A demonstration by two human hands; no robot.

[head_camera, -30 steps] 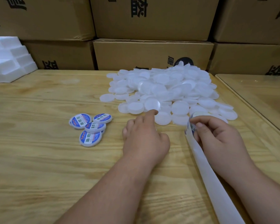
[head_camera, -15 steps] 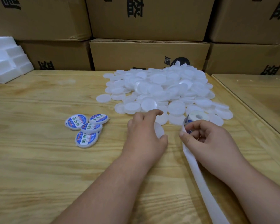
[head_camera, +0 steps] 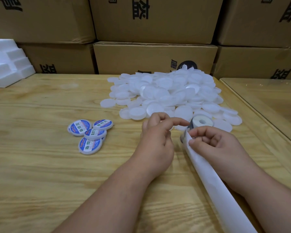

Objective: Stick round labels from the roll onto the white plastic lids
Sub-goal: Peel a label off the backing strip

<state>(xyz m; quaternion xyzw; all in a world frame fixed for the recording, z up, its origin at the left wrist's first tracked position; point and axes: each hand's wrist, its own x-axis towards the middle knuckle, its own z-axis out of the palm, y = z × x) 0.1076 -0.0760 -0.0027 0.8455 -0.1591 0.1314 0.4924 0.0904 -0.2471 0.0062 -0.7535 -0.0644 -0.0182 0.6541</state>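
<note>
a: the backing strip [head_camera: 220, 190] runs off the bottom edge; both forearms are cut there too. the label roll [head_camera: 201, 122] sits half behind the right hand [head_camera: 215, 145].

b: the left hand [head_camera: 156, 140] covers whatever lid it may hold. the cardboard boxes [head_camera: 154, 59] are cropped, their print partial; the labelled lids [head_camera: 90, 135] carry small print too fine to read.

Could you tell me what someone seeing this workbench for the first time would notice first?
Most striking is the big heap of white plastic lids at the back middle of the wooden table, in front of stacked cardboard boxes. Left of the hands lie four labelled lids with blue and white labels, overlapping. In front, the left hand reaches an index finger toward the label roll, while the right hand pinches the white backing strip trailing toward the viewer.
</note>
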